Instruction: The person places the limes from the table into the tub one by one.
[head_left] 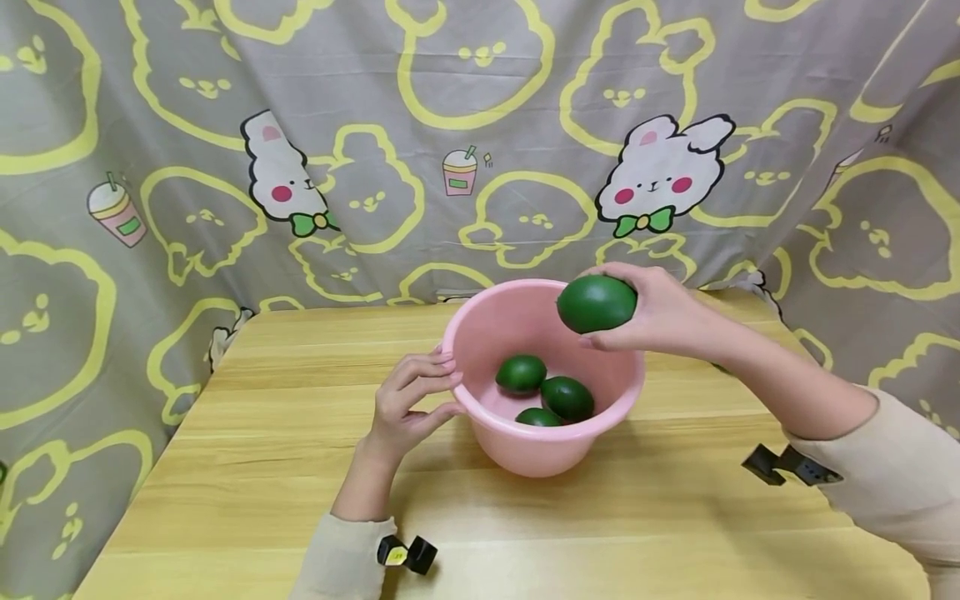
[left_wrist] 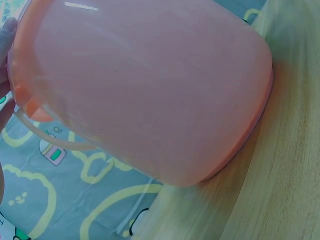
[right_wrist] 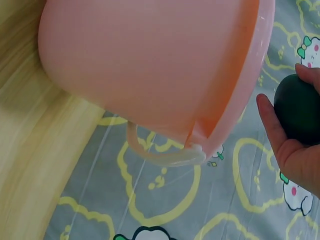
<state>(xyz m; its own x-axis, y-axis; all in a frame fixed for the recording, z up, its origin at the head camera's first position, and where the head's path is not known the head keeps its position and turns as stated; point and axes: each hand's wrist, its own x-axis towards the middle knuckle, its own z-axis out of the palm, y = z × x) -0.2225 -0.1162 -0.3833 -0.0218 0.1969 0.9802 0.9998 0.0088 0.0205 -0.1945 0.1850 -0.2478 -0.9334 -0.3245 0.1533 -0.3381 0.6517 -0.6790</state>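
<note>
A pink plastic bucket (head_left: 517,462) stands on the wooden table, its mouth turned up. Inside lie several dark green oval fruits (head_left: 567,398), one partly hidden by the front rim. My right hand (head_left: 651,312) holds another smooth green fruit (head_left: 596,304) between thumb and fingers, above the right side of the bucket's mouth. That same fruit (right_wrist: 298,109) shows in the right wrist view, beyond the rim. On the left, my left hand (head_left: 408,404) grips the bucket's rim with fingertips and thumb. Only its fingers (left_wrist: 6,37) enter the left wrist view, at the rim.
The bucket's pale handle (right_wrist: 165,157) hangs down its far side. Beneath everything is the wood-grain table (head_left: 300,442). Behind it hangs a grey curtain (head_left: 450,225) with yellow cartoon outlines. A small green patch (head_left: 718,368) peeks out beside the right forearm.
</note>
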